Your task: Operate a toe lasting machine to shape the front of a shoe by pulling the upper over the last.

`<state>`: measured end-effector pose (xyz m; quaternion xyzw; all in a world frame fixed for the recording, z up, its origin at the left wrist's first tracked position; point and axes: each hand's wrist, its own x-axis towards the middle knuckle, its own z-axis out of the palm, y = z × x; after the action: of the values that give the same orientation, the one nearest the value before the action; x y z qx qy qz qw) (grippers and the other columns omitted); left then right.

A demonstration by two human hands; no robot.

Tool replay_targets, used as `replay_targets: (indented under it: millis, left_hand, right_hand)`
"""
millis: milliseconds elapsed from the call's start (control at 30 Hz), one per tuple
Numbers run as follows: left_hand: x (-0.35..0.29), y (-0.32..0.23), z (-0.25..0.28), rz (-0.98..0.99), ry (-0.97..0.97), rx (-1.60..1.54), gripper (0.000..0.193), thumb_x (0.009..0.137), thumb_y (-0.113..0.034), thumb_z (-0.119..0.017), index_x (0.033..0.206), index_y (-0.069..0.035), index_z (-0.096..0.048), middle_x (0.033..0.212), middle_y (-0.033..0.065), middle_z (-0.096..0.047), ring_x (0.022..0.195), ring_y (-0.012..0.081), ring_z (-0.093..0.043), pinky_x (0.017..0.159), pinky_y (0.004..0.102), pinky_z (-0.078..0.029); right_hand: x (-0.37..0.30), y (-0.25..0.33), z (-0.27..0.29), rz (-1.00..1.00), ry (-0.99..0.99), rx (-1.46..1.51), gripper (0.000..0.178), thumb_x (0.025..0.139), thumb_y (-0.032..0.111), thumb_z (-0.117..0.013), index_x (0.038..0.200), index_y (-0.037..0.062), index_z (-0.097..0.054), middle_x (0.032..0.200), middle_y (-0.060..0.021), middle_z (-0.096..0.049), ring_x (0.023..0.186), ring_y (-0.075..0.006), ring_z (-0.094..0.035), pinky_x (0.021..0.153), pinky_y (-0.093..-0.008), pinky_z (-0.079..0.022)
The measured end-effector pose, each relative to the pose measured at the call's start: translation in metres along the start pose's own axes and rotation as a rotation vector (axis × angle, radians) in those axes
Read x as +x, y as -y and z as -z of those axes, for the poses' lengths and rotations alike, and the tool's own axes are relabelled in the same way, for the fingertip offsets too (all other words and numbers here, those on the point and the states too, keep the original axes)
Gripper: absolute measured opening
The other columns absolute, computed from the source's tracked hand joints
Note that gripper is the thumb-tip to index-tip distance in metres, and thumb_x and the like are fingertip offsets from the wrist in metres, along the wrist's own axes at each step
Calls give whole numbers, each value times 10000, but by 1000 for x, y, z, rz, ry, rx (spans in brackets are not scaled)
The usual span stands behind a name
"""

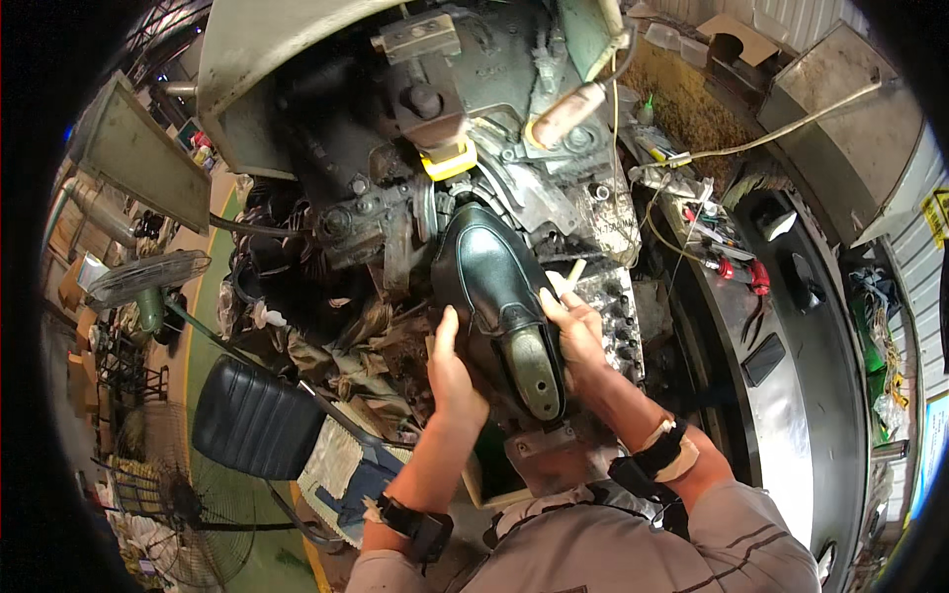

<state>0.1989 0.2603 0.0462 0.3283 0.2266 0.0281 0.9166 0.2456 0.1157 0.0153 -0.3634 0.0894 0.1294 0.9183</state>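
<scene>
A black leather shoe upper (486, 267) sits over a greenish shoe last (532, 376), its toe pointing into the machine (420, 104). The last's bare top, with small holes, shows through the shoe's opening toward my body. My left hand (456, 381) lies along the shoe's left side, thumb up, the other fingers hidden beneath it. On the opposite side my right hand (576, 331) grips the heel part, thumb and fingers bent against the leather. The toe reaches the curved metal plates (506, 188) under a yellow block (450, 160).
A work lamp (568, 117) hangs over the machine's right half. The metal bench (791, 425) at right carries a phone (763, 360), pliers (753, 321) and a red-handled tool (743, 275). At left stand a black chair (259, 413) and a fan (148, 282).
</scene>
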Motion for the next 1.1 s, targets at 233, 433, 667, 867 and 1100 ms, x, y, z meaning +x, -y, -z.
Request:
replay_targets:
  millis: [233, 433, 667, 867, 1100]
  left_hand:
    - [47, -3, 0, -24, -232, -35, 432, 995, -374, -634, 1230, -13, -664, 1238, 86, -688, 1057, 258, -663, 976, 401, -512]
    - [72, -4, 3, 46, -242, -61, 406, 1010, -374, -610, 1222, -34, -671, 1227, 82, -693, 1060, 252, -663, 986, 400, -513]
    - [84, -5, 11, 80, -156, -158, 393, 1032, -292, -586, 1267, 19, -638, 1285, 97, -669, 1087, 242, -656, 981, 392, -516]
    - [81, -1, 3, 121, -141, -168, 353, 1057, -317, -494, 1251, -72, -658, 1209, 70, -697, 1063, 239, -660, 968, 391, -522]
    - [105, 24, 29, -18, -242, -147, 373, 1022, -342, -575, 1183, -27, -696, 1162, 91, -719, 996, 254, -680, 926, 380, -535]
  right_hand:
    - [45, -21, -13, 38, -68, -35, 551, 962, 85, -675, 1451, -41, -456, 1239, -101, -656, 998, -155, -645, 906, -301, -542]
    - [74, -34, -2, 90, -139, -15, 577, 927, 75, -705, 1440, -39, -469, 1390, -119, -563, 1115, -178, -587, 1104, -348, -404]
    - [74, -24, -15, 24, -141, -51, 522, 948, 124, -681, 1410, -44, -504, 1397, -105, -565, 1231, -174, -530, 1212, -344, -222]
    - [73, -27, -6, 0, -149, -27, 457, 950, 125, -672, 1368, -14, -551, 1332, -86, -595, 1217, -177, -525, 1179, -341, -289]
    - [87, -38, 2, 32, -161, -53, 419, 966, 111, -636, 1359, -9, -557, 1341, -72, -598, 1220, -165, -514, 1187, -319, -264]
